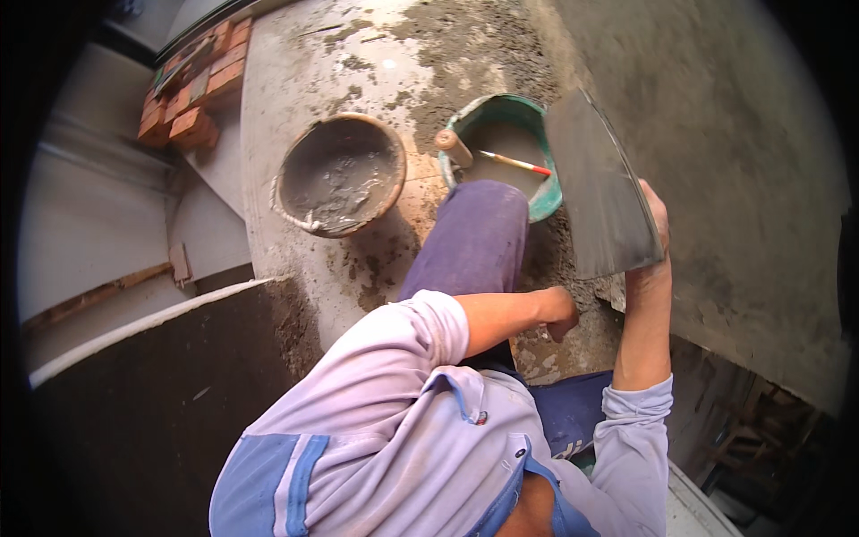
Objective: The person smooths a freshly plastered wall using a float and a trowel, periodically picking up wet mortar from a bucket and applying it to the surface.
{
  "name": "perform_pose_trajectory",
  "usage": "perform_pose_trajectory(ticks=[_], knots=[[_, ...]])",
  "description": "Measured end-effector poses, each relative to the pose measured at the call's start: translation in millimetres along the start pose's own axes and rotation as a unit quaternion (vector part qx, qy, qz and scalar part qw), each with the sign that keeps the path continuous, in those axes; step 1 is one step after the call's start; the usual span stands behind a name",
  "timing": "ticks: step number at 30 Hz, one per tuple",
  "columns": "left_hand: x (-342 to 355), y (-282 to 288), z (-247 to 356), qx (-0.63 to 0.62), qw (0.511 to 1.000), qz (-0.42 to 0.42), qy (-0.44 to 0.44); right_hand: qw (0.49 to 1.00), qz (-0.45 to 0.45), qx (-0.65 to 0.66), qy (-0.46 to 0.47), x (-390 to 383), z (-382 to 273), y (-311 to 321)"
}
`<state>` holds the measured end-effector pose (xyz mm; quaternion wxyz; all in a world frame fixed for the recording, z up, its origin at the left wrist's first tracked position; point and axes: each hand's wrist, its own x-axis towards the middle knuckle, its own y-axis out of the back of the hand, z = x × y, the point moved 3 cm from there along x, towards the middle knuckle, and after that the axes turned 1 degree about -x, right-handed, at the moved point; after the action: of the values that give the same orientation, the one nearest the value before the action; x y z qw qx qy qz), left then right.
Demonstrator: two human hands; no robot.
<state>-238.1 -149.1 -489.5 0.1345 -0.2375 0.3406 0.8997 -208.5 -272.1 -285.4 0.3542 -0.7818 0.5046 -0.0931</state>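
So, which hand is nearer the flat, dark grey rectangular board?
Right: the right hand grips the grey board at its right side; the left hand is apart, below its lower-left corner in view.

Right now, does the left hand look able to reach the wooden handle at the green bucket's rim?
Probably yes, but not straight across: the left hand appears free, yet the bent knee lies between it and the wooden handle.
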Motion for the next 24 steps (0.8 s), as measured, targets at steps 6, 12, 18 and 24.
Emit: perform_pose_trajectory(ticks=[6,12,18,24], knots=[[31.2,10.4,-32.4,0.029,0.892,0.449,-0.038,0.905,-0.126,-0.343,-0.216,157.3,96.9,-106.7],[14.1,30.0,-38.8,-0.045,0.839,0.541,-0.028,0.772,-0.177,-0.526,-0.309,222.9,216.5,-120.5],[-19.0,13.6,-38.1,-0.077,0.894,0.441,-0.014,0.811,-0.137,-0.481,-0.304,247.7,305.1,-88.8],[-45.1,14.4,-37.1,-0.104,0.91,0.402,0.016,0.693,-0.208,-0.63,-0.281,257.0,343.2,-93.9]])
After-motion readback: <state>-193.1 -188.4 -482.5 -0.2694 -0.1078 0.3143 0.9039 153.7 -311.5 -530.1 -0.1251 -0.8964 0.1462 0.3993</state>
